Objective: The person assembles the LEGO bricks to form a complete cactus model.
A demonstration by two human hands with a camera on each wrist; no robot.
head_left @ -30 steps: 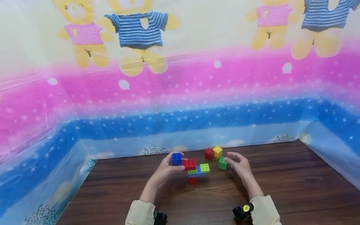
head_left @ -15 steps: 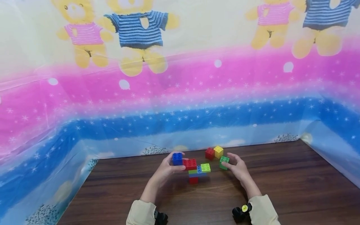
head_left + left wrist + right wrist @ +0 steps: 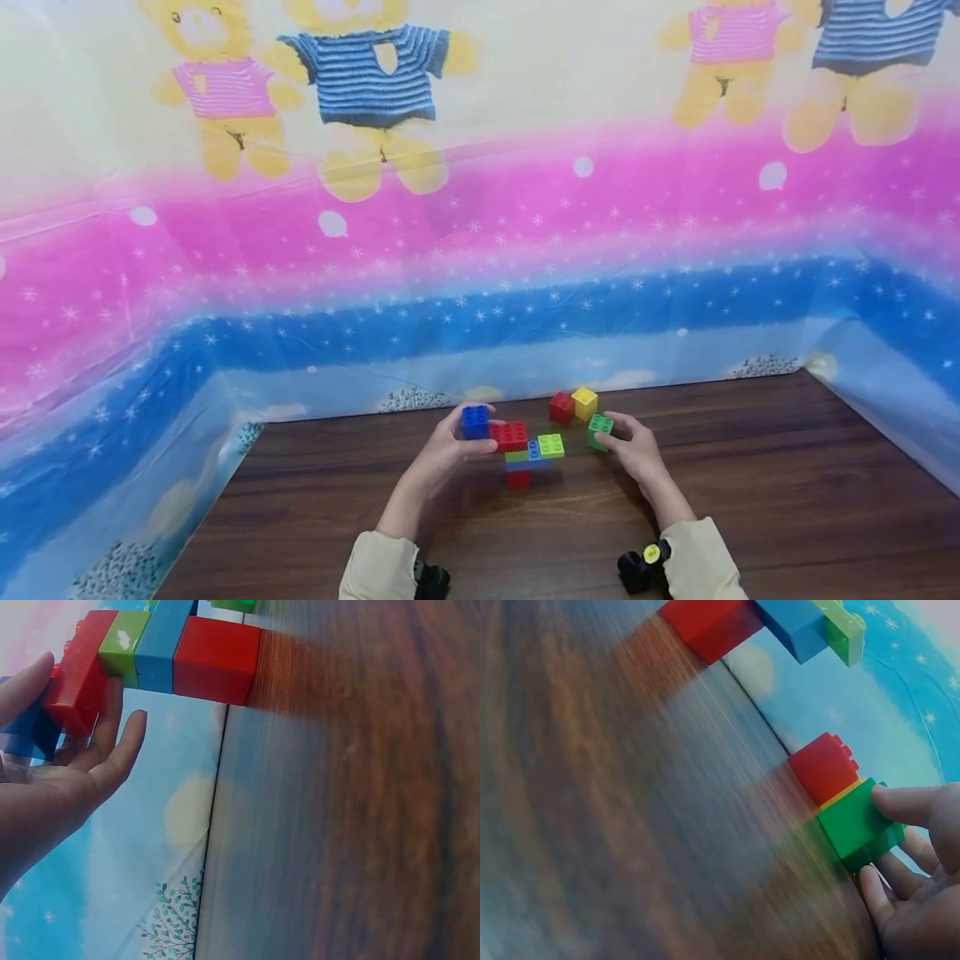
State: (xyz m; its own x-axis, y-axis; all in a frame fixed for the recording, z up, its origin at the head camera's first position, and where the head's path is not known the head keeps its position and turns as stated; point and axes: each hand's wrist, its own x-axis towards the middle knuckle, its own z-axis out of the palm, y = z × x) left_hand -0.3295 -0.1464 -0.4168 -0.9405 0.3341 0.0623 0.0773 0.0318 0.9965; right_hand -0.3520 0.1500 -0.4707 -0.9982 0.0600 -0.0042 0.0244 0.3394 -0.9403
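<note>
My left hand (image 3: 441,454) grips the upper end of a built stack of toy building bricks, thumb in front and fingers behind. At that end are a dark blue brick (image 3: 475,422) and a red brick (image 3: 510,436). Lower down come light green and blue layers, with a lime brick (image 3: 551,445) at the right. A red brick (image 3: 217,660) forms the foot of the stack, at the tabletop. My right hand (image 3: 637,454) pinches a loose green brick (image 3: 855,823) between thumb and fingers; it stands low at the table surface, studs up.
Just behind the green brick, a red brick (image 3: 561,408) and a yellow brick (image 3: 585,403) stand side by side on the brown wooden table (image 3: 570,542). A printed cloth backdrop (image 3: 480,283) rises at the table's back edge and sides.
My right thumb has come across the front of the green brick, and the fingers have closed in on it. The left hand and the stack hold nearly the same place.
</note>
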